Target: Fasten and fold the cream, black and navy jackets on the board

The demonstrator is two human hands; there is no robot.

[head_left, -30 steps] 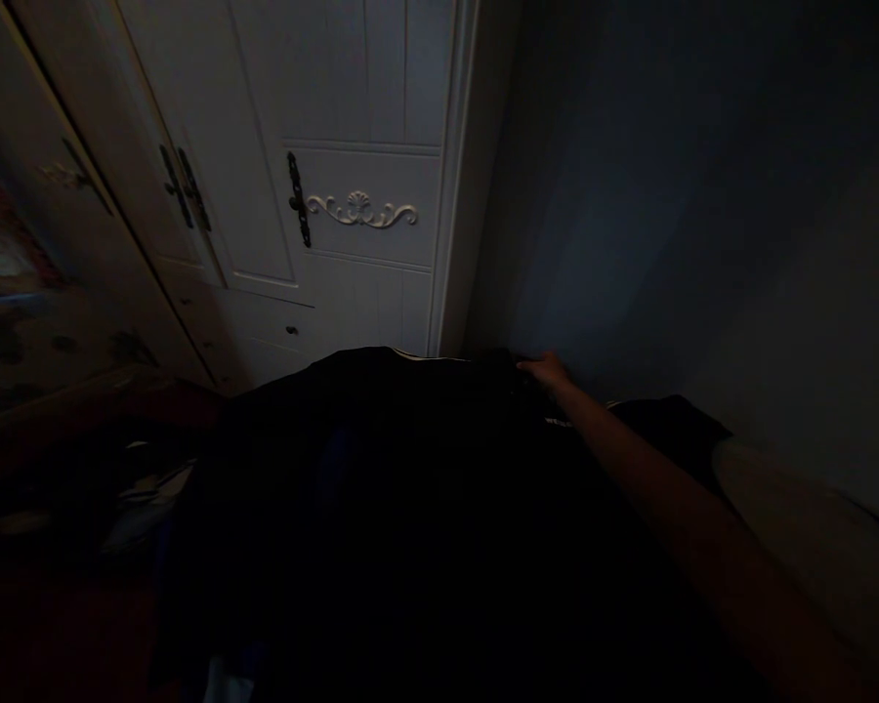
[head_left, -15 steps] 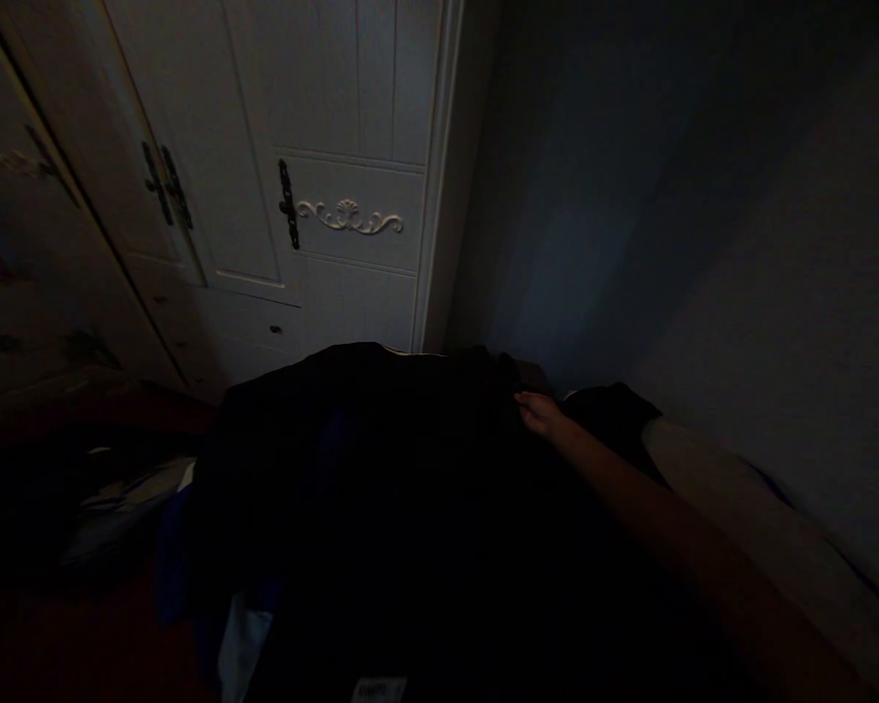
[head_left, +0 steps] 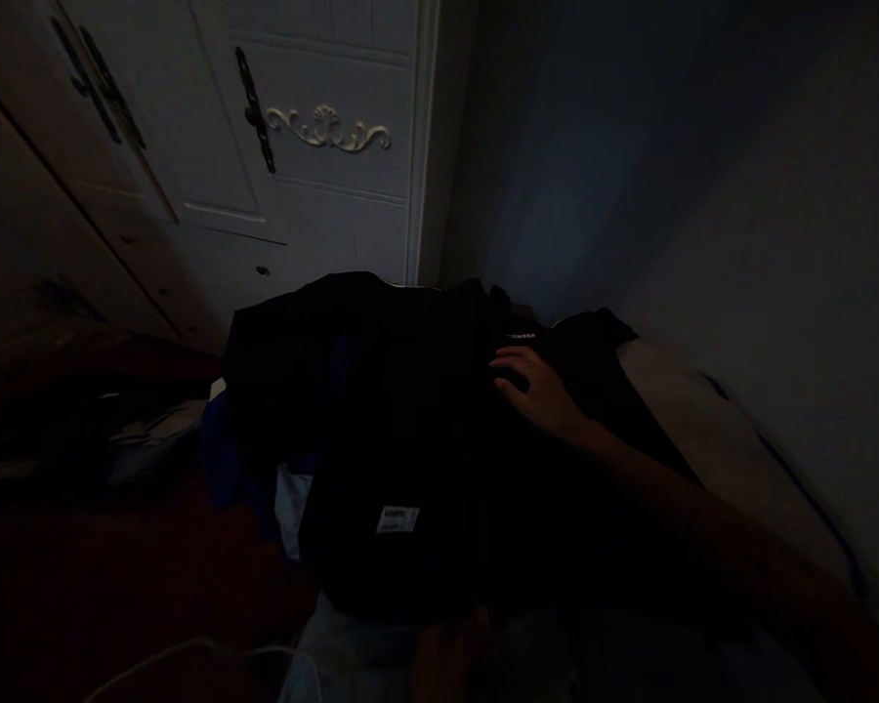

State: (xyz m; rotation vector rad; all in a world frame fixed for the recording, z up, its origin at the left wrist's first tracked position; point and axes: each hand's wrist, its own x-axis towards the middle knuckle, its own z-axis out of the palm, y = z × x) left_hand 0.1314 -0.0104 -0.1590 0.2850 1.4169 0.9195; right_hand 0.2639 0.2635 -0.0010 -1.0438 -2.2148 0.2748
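In front of the white wardrobe (head_left: 337, 220): black garment (head_left: 410, 410), laid out. White label (head_left: 397, 519) near its lower edge starts "UN", remainder blurred; small white lettering (head_left: 521, 336) by the right hand (head_left: 546, 395) illegible. Right hand loosely curved, thumb apart from fingers, at the cloth. Left hand (head_left: 450, 652) at near edge; grip cannot be told. Plain wall (head_left: 732, 195) at right; room dim.

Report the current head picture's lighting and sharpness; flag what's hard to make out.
Head view: light is very dim, folds in the black clothing mostly lost; head view: the white label stands out, its small print unreadable; head view: the right hand shows, the left hand only faintly; head view: a diagonal shadow crosses the wall.
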